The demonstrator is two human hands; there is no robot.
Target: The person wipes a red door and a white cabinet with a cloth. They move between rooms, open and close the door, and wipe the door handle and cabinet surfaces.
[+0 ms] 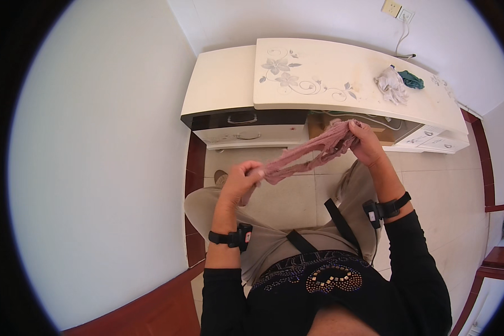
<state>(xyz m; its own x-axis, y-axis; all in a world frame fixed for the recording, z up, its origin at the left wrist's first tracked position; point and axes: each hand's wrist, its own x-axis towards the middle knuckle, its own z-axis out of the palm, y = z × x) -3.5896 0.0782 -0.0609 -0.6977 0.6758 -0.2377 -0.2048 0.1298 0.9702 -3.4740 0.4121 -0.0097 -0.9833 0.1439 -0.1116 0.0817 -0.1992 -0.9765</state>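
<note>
A worn pink cloth (306,155) with long holes in it is stretched between my two hands above the tiled floor. My left hand (242,178) grips its lower left end, and a short piece of the cloth hangs below the fingers. The upper right end is pinched in my right hand (364,143), thumb on top, in front of the cabinet's open shelf. On the white TV cabinet (311,71) with grey flower patterns lie a crumpled whitish cloth (391,86) and a dark green cloth (411,79), side by side.
The cabinet stands along the wall, with drawers (241,119) at its left and more at its right. Cables (386,122) lie in its open shelf. A white cord runs from the wall socket (405,16) down behind the cabinet. A wall is close on my left.
</note>
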